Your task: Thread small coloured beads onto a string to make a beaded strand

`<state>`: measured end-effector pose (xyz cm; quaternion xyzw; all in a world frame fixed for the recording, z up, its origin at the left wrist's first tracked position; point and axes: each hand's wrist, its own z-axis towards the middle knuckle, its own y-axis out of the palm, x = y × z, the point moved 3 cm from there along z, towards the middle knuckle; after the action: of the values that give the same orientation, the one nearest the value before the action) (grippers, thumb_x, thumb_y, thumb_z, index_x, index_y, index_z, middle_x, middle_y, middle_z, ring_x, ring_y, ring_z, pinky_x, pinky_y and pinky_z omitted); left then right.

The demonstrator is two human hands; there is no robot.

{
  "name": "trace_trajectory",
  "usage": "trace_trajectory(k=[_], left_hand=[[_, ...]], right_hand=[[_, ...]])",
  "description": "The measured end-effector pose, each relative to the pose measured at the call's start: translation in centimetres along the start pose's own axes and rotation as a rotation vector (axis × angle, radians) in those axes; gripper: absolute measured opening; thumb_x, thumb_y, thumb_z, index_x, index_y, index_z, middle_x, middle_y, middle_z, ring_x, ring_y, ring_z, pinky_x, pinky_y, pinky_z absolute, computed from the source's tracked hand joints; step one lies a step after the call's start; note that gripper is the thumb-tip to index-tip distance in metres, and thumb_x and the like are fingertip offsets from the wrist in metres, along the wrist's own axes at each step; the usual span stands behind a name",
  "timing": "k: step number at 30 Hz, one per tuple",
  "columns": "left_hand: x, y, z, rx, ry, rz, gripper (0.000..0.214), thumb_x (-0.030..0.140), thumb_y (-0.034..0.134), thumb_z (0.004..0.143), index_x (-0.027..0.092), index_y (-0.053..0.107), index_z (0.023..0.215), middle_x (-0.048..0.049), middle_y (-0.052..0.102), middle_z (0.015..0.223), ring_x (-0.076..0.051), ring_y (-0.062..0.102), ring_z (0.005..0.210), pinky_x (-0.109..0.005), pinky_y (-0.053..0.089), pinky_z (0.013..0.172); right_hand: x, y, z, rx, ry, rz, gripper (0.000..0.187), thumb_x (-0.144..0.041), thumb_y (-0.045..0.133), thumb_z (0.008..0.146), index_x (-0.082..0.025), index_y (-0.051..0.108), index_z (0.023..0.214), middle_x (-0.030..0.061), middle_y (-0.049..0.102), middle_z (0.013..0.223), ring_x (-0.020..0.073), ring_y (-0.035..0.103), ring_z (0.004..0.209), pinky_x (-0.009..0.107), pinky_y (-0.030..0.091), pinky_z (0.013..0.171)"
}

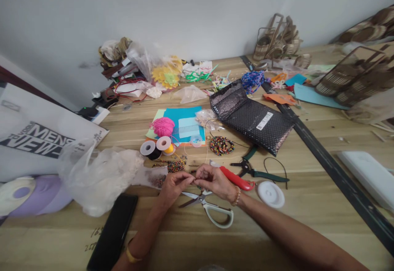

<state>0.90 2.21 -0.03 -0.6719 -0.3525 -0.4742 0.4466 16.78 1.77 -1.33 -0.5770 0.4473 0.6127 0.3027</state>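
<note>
My left hand [177, 185] and my right hand [215, 180] meet fingertip to fingertip above the table, both pinched closed. Whatever lies between the fingers is too small to make out. Beneath them are open white-handled scissors [219, 215], blades pointing left. A red-handled tool [237, 178] lies beside my right hand. Just beyond my left hand sit a pile of multicoloured beads [176, 166] and a small clear bag of beads [154, 179]. A coil of strung beads [221, 145] rests farther back. Black [150, 150] and yellow [165, 145] thread spools stand nearby.
Green-handled pliers [246, 167] and a white round lid [271, 194] lie to the right. A black phone [113, 230] and a plastic bag [101, 176] are at left. Behind are pink yarn [163, 126], a black bubble mailer [252, 115] and small woven baskets [273, 45].
</note>
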Motion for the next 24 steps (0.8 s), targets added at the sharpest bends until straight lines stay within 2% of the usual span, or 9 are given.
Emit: trace_trajectory(k=[3, 8, 13, 18, 24], left_hand=[[0.3, 0.1, -0.2, 0.037, 0.089, 0.104, 0.019, 0.031, 0.061, 0.081, 0.015, 0.070, 0.074, -0.0042, 0.071, 0.071, -0.017, 0.062, 0.069, -0.026, 0.047, 0.066], [2.5, 0.0, -0.7, 0.164, 0.279, 0.242, 0.018, 0.028, 0.059, 0.083, 0.018, 0.067, 0.072, -0.0041, 0.067, 0.072, -0.018, 0.060, 0.072, -0.028, 0.046, 0.072], [4.1, 0.0, -0.8, 0.155, 0.423, 0.297, 0.015, 0.024, 0.060, 0.083, 0.019, 0.066, 0.070, -0.0044, 0.068, 0.071, -0.018, 0.060, 0.071, -0.029, 0.045, 0.072], [5.0, 0.1, -0.8, 0.134, 0.456, 0.334, 0.014, 0.021, 0.060, 0.084, 0.018, 0.066, 0.071, -0.0044, 0.066, 0.071, -0.018, 0.059, 0.073, -0.029, 0.044, 0.074], [5.8, 0.4, -0.6, 0.129, 0.442, 0.332, 0.015, 0.021, 0.060, 0.083, 0.018, 0.066, 0.070, -0.0041, 0.065, 0.070, -0.018, 0.058, 0.073, -0.029, 0.044, 0.071]], right_hand=[[-0.2, -0.1, -0.1, 0.006, -0.002, 0.012, 0.040, -0.052, 0.071, 0.073, -0.017, 0.053, 0.078, -0.0052, 0.052, 0.059, 0.0070, 0.048, 0.047, 0.020, 0.040, 0.045], [-0.4, -0.3, -0.3, 0.054, 0.011, 0.037, 0.041, -0.056, 0.065, 0.077, -0.017, 0.053, 0.084, -0.0040, 0.055, 0.057, 0.0081, 0.048, 0.045, 0.020, 0.041, 0.043], [-1.0, -0.8, -0.4, 0.099, -0.035, 0.029, 0.040, -0.054, 0.062, 0.080, -0.017, 0.053, 0.093, -0.0047, 0.054, 0.058, 0.0076, 0.047, 0.045, 0.019, 0.039, 0.044], [-2.5, -1.2, -0.7, 0.103, -0.113, -0.088, 0.036, -0.050, 0.062, 0.082, -0.016, 0.060, 0.093, -0.0033, 0.052, 0.059, 0.0088, 0.046, 0.050, 0.020, 0.036, 0.047], [-2.8, -0.7, -0.8, -0.026, -0.052, 0.027, 0.035, -0.046, 0.071, 0.076, -0.015, 0.061, 0.090, -0.0015, 0.059, 0.065, 0.0084, 0.051, 0.053, 0.019, 0.039, 0.049]])
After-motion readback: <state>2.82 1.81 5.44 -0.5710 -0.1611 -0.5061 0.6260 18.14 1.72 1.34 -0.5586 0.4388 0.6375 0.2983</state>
